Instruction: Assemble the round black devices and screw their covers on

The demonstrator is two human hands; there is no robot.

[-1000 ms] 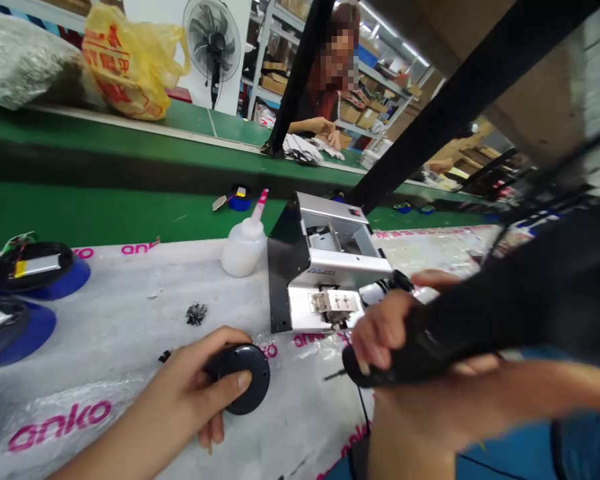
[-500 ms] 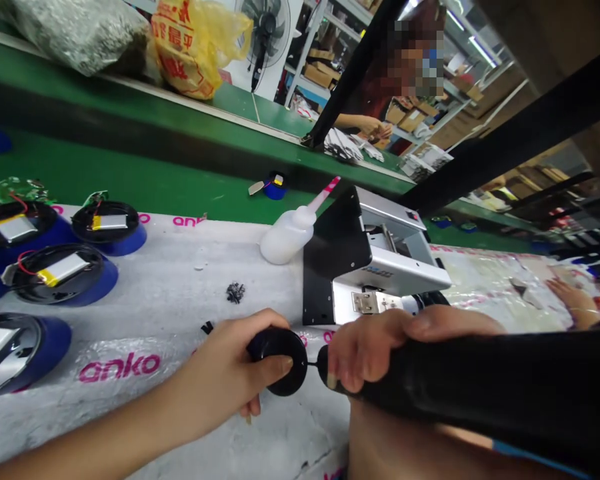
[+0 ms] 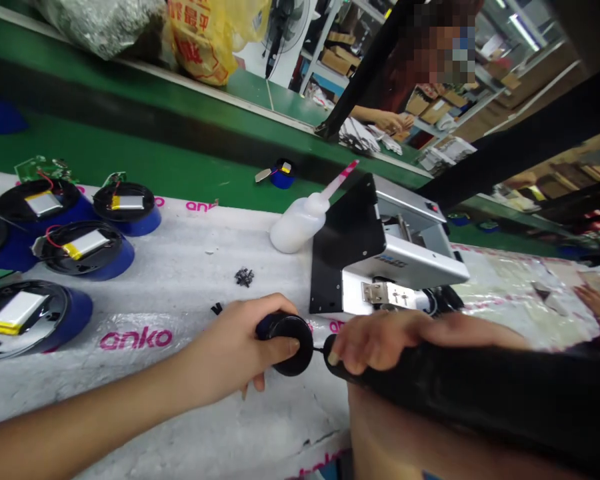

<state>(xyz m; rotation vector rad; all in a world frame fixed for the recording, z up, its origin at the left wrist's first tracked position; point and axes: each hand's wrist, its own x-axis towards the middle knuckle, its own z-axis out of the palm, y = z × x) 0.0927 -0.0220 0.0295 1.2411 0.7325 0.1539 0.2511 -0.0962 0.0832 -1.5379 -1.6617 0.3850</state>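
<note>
My left hand (image 3: 240,347) is closed around a small round black housing (image 3: 296,327), thumb across its flat face. A little of its side looks dark blue. My right hand (image 3: 375,339) wraps round the front of a black electric screwdriver (image 3: 460,380), which extends to the lower right. Its thin bit (image 3: 318,349) meets the edge of the housing's face; the screw, if any, is too small to make out. Just beyond the hands sits a silver and black screw feeder (image 3: 353,250). A white squeeze bottle (image 3: 297,223) with a pink tip leans beside it.
Several blue cups with black tops (image 3: 93,250), batteries and wires stand at left. Small black pieces (image 3: 244,277) lie on the foam-covered bench (image 3: 190,260). Another blue cup (image 3: 283,175) sits on the green surface. Another person's hands (image 3: 393,121) are across the bench.
The view has shifted, so the bench items appear further right and slightly higher. Both hands keep their holds, and the screwdriver bit stays at the housing.
</note>
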